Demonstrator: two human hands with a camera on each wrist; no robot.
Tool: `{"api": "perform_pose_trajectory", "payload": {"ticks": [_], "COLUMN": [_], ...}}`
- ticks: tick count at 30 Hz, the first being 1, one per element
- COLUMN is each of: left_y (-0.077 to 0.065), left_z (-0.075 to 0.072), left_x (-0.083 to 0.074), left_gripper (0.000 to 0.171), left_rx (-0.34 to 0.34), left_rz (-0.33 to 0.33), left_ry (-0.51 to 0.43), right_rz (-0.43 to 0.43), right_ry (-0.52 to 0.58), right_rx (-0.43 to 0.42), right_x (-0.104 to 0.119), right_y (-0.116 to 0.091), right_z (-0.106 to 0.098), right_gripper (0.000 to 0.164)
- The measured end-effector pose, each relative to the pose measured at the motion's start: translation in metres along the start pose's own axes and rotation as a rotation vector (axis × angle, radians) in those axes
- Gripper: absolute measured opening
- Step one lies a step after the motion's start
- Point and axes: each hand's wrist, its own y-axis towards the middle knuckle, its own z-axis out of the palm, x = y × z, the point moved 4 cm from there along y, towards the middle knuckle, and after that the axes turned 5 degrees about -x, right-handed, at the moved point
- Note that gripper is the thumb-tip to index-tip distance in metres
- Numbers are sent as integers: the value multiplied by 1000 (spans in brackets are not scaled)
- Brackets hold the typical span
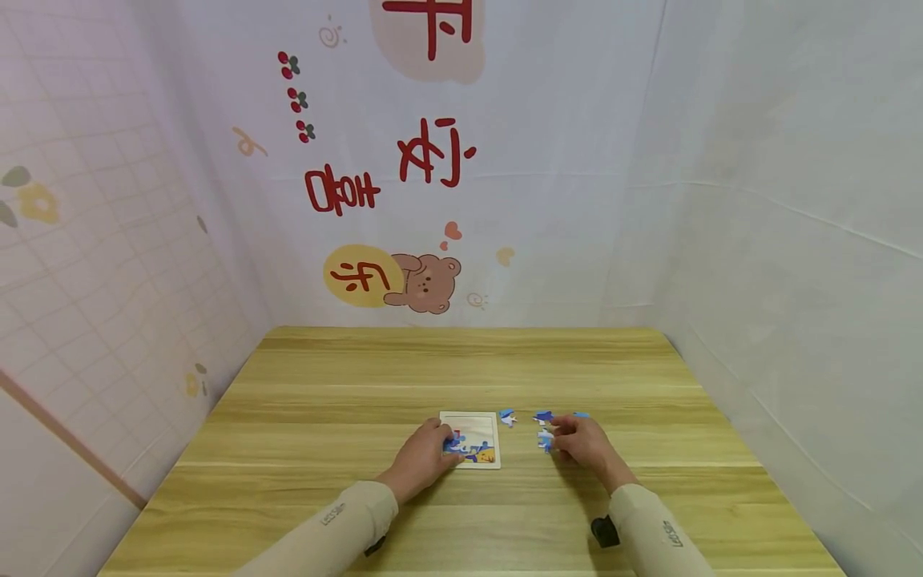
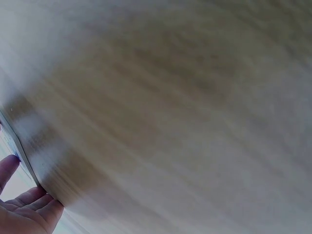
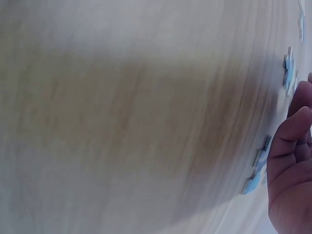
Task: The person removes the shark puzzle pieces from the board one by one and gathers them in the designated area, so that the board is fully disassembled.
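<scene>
A small square jigsaw puzzle board (image 1: 497,441) with a pale rim lies on the table; blue and yellow pieces fill its lower part. My left hand (image 1: 427,458) grips the board's left side, thumb over its face and the other fingertips along the edge, as the left wrist view shows. To the right of the board, my right hand (image 1: 587,442) hovers over loose jigsaw pieces with loosely bent fingers. Nearest its fingertips are a dark blue piece (image 1: 542,417) and a light blue and white piece (image 1: 544,439). No piece shows between its fingers.
Another blue and white piece (image 1: 508,418) lies by the board's upper right corner. Beyond the right hand is a light blue piece (image 1: 581,414), partly hidden. The wood-grain table (image 1: 346,369) is bordered by white printed cloth walls (image 1: 548,240).
</scene>
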Motion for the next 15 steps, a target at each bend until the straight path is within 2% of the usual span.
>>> {"api": "perform_pose_trajectory", "payload": {"ticks": [7,11,15], "left_y": [1,2,2], "left_z": [1,1,-3], "left_x": [2,4,8], "left_gripper": [33,35,35], "left_rx": [4,5,0], "left_rz": [-28,-11,10], "left_ry": [-7,-34,-86], "right_rz": [-33,-26,-38], "right_ry": [41,86,72], "right_rx": [-6,14,36], "right_x": [8,14,21], "right_y": [8,11,12], "right_z": [14,28,41], "right_gripper": [34,34,31]}}
